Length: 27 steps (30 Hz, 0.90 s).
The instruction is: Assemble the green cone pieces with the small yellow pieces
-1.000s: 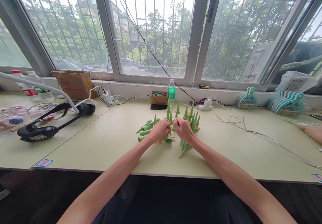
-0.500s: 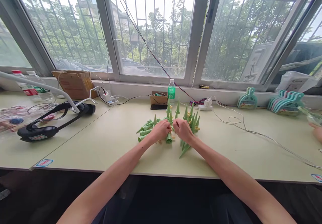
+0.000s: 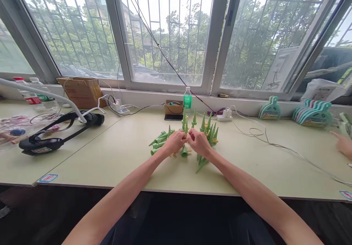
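Observation:
My left hand [image 3: 176, 141] and my right hand [image 3: 198, 141] meet over the middle of the table, fingertips touching or nearly so. Both are closed in a pinch; whatever sits between the fingers is too small or hidden to make out. Around them are several green pointed plastic spikes with small yellow parts. Some stand upright, such as the spike [image 3: 194, 117] behind my hands and the group [image 3: 213, 132] to the right. One hollow green spike [image 3: 184, 152] lies with its round end toward me, just below my fingers. More spikes [image 3: 157, 145] lie on their sides at the left.
Behind the spikes stand a green-labelled bottle [image 3: 187, 99] and a small cardboard box [image 3: 173, 109]. A black headset [image 3: 59, 135] lies at left. White cables [image 3: 288, 147] cross the table [image 3: 247, 164] at right, near teal paddle-shaped items [image 3: 313, 113]. Another person's hand [image 3: 343, 145] is at the right edge.
My right hand has shifted slightly left, closing the gap to my left hand, which barely moved. At the right edge, the other person's hand has come further into view, finger extended.

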Each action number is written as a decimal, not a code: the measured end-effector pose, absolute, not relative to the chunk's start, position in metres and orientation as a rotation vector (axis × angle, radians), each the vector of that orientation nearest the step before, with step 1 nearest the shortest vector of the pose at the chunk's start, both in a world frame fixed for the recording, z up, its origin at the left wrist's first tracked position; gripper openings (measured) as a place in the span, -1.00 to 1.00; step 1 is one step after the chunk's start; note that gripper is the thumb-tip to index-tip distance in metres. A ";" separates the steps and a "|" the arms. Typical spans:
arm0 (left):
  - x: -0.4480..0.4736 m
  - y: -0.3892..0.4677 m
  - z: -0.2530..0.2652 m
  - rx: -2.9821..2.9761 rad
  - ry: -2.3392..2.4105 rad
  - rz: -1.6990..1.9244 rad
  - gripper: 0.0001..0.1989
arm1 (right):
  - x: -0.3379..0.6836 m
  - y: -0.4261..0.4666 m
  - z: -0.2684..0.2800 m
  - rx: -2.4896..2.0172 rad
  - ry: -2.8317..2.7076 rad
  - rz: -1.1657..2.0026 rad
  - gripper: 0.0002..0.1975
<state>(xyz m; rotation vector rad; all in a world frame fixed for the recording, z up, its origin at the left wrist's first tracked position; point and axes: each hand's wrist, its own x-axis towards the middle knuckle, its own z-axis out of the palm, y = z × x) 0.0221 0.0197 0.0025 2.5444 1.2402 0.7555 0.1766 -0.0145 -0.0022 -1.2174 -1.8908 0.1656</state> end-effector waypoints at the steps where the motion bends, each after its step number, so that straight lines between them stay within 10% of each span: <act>1: 0.022 0.020 0.003 2.534 1.231 0.784 -0.74 | 0.177 -0.015 -0.002 -1.217 -1.893 0.162 -0.84; 27: 0.021 0.020 0.013 1.933 1.113 1.212 -0.70 | 0.178 -0.016 0.000 -1.278 -1.839 0.087 -0.80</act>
